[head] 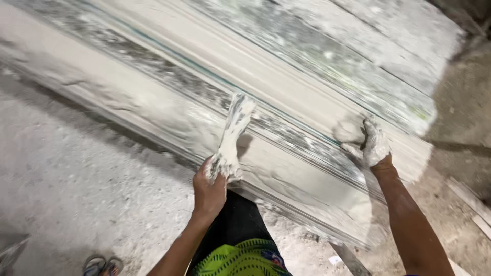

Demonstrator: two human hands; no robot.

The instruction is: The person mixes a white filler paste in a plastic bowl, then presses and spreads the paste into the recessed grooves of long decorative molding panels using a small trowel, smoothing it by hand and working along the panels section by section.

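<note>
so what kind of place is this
Likely a plaster moulding workshop: a long white cornice mould on a dusty concrete floor, the left hand holding a plaster-caked tool, the right hand coated in plaster.
</note>
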